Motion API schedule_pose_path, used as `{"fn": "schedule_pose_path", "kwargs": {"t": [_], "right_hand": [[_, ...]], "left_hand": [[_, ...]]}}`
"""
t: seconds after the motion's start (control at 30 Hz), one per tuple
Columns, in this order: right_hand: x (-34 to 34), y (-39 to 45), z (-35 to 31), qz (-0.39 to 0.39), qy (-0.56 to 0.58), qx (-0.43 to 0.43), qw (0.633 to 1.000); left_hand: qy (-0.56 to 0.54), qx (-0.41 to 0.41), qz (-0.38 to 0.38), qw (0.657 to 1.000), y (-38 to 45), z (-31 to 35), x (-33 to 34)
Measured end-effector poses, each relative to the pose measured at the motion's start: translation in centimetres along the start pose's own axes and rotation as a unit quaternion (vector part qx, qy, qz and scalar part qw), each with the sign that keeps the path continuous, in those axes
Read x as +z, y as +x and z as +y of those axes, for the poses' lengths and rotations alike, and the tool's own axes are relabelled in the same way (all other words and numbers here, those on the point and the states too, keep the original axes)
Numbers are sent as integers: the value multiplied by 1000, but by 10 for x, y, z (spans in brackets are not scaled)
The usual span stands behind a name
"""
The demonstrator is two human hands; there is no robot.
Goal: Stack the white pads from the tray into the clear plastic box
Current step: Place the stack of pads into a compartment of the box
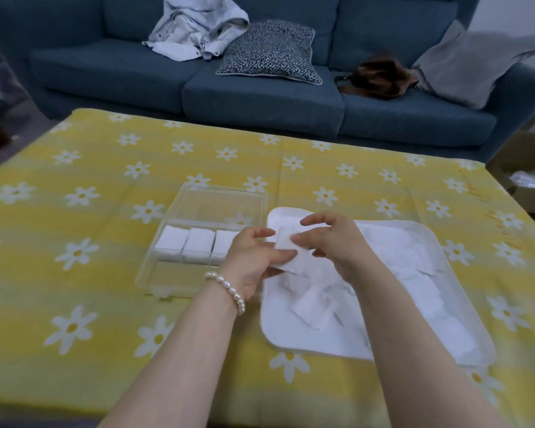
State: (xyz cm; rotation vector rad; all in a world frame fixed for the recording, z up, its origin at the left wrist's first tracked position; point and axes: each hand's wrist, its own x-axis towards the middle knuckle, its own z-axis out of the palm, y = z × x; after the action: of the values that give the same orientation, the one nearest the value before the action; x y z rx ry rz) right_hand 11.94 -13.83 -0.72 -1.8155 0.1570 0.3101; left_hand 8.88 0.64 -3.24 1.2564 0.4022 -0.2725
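A white tray [464,273] lies right of centre on the table, heaped with several loose white pads [420,291]. Left of it stands the clear plastic box [179,202], holding three upright stacks of pads [198,244] in a row across its middle. Above the tray's left edge, both hands meet on a small bunch of white pads [291,253]. My left hand [254,257], with a pearl bracelet at the wrist, grips them from the left and below. My right hand [331,239] pinches them from the right, fingers curled over the top.
A yellow cloth with white daisies [90,242] covers the table. Behind it stands a blue sofa [260,94] with a patterned cushion, a grey cushion, a pale jacket and a brown bag. A cardboard box [531,168] sits on the floor at right.
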Motion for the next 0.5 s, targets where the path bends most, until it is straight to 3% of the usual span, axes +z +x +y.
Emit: {"fn": "schedule_pose_path", "kwargs": {"t": [0.13, 0.23, 0.33, 0.5], "right_hand": [[22, 44, -28, -45, -60, -23, 997], [43, 66, -31, -79, -141, -14, 987], [58, 74, -17, -74, -154, 9, 985], [66, 79, -1, -37, -155, -28, 987]], "left_hand": [[12, 52, 120, 991, 11, 10, -34], [124, 89, 195, 969, 19, 14, -54], [237, 94, 204, 945, 24, 12, -62], [289, 88, 178, 937, 30, 7, -61]]}}
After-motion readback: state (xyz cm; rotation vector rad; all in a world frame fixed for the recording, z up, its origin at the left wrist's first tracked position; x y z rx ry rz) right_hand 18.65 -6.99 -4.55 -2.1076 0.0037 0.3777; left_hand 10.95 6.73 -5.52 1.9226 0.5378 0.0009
